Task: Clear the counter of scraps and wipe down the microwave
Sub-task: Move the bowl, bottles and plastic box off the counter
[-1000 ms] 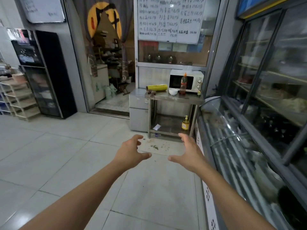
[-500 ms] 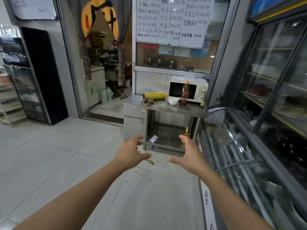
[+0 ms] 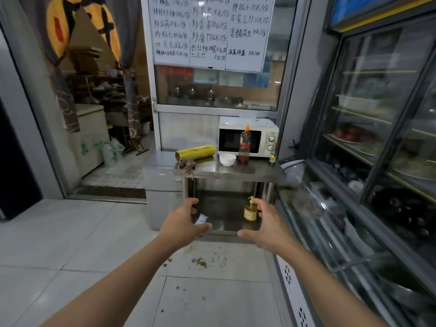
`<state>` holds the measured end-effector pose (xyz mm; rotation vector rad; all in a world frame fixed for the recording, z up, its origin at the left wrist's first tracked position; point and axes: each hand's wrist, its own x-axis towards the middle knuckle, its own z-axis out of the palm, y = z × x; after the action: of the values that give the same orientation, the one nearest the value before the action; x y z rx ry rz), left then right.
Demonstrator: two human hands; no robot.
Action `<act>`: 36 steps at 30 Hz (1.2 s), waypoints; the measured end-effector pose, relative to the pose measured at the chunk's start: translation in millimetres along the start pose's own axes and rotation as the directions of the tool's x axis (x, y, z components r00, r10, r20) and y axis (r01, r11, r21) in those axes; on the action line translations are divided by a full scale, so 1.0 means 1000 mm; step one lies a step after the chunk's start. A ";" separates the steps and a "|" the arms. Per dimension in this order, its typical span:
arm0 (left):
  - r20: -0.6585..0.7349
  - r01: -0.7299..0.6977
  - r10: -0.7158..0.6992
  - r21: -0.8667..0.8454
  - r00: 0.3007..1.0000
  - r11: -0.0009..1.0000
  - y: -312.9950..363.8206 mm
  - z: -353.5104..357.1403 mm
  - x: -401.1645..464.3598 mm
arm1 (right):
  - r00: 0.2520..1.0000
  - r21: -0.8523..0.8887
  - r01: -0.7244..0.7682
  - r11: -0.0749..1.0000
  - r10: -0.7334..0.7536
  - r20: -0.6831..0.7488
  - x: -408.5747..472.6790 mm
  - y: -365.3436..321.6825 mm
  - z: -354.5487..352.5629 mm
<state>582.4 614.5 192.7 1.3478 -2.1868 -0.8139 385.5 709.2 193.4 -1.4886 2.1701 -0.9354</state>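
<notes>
A white microwave (image 3: 247, 135) stands at the back right of a steel counter (image 3: 226, 170). In front of it are a red sauce bottle (image 3: 244, 147), a white bowl (image 3: 227, 159), a yellow roll of wrap (image 3: 195, 152) and a brown crumpled rag (image 3: 185, 165) at the counter's left corner. Green scraps (image 3: 200, 261) lie on the floor tiles before the counter. My left hand (image 3: 182, 223) and my right hand (image 3: 266, 226) are stretched out in the air ahead of me, fingers loosely spread, holding nothing, well short of the counter.
A yellow pump bottle (image 3: 250, 211) and a small packet (image 3: 201, 219) sit on the counter's lower shelf. A glass display case (image 3: 330, 220) runs along the right. A grey cabinet (image 3: 160, 178) adjoins the counter's left. An open doorway (image 3: 106, 128) lies to the left, and a small green bottle (image 3: 272, 156) stands beside the microwave.
The view has moved closer to the counter and microwave, which now look larger. Both hands stay raised and empty in the same pose.
</notes>
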 end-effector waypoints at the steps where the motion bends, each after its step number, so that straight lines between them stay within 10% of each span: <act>1: 0.002 -0.001 0.001 0.002 1.000 1.000 -0.002 0.000 0.015 | 1.000 0.003 -0.002 1.000 0.002 -0.006 0.015 -0.001 0.003; 36: -0.049 0.071 -0.071 0.004 0.996 0.997 -0.096 -0.006 0.554 | 0.997 -0.031 0.033 0.999 -0.031 0.073 0.567 0.014 0.075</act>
<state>411.1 79.3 166.7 1.4400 -2.1161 -0.7931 201.2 167.8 175.8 -1.5520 2.1254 -0.8478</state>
